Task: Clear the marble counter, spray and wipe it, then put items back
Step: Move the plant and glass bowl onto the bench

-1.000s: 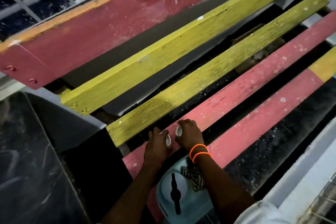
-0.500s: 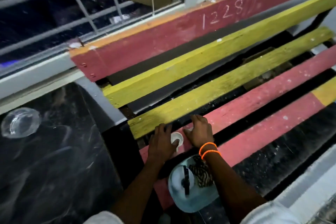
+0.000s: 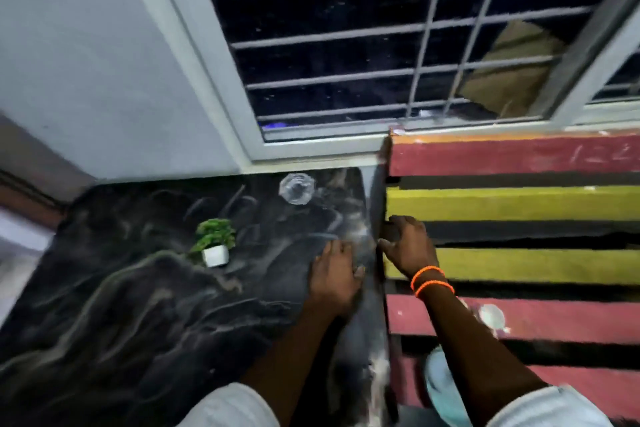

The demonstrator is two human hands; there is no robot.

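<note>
A small potted plant and a clear glass dish are being left standing on the dark marble surface, plant left of centre, dish far right. Both are judged light; the glass, fragile and slippery, is best taken by its rim. The left hand is being laid on the marble, fingers relaxed; the right hand is blurred, its grip being impossible to tell.

A: Where does the camera sit?
B: On the person's head, looking forward and down, close over the black marble counter and slatted bench.
A: Any second view?
B: None; only this wide-angle one.
</note>
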